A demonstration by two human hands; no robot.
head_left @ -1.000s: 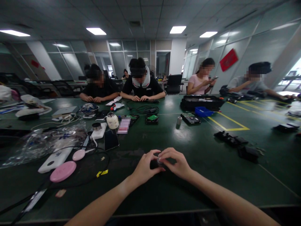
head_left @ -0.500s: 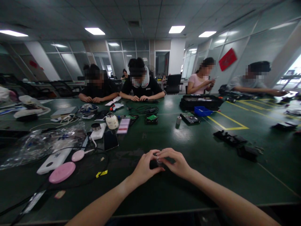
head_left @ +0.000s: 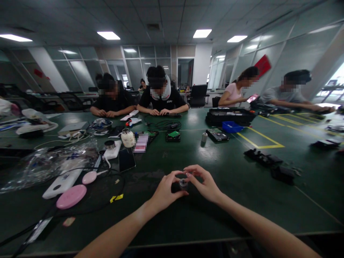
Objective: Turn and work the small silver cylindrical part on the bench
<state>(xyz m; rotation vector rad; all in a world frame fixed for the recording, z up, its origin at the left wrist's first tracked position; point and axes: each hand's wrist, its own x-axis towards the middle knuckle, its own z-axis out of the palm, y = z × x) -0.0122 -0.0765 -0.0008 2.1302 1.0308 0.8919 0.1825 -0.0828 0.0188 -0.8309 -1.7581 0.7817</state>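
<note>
A small metal cylinder, like a little motor, stands on the green table with a dark centre in its top face. My left hand is curled around its left side, thumb in front and forefinger behind. Close above its right edge is my right hand, its thumb and fingertips brought together in a pinch. Whatever may be between those fingertips is too small to make out. A similar metal cylinder stands farther off, beside a hard drive.
To the left lie a phone, a pink disc, a white case and clear plastic wrap. Black parts lie to the right. Beyond are a blue tray and a black bin. Several people sit around the table.
My right hand has shifted slightly up and right from the cylinder, uncovering its top. My left hand stays in place. A person at the right has leaned over and lowered a phone.
</note>
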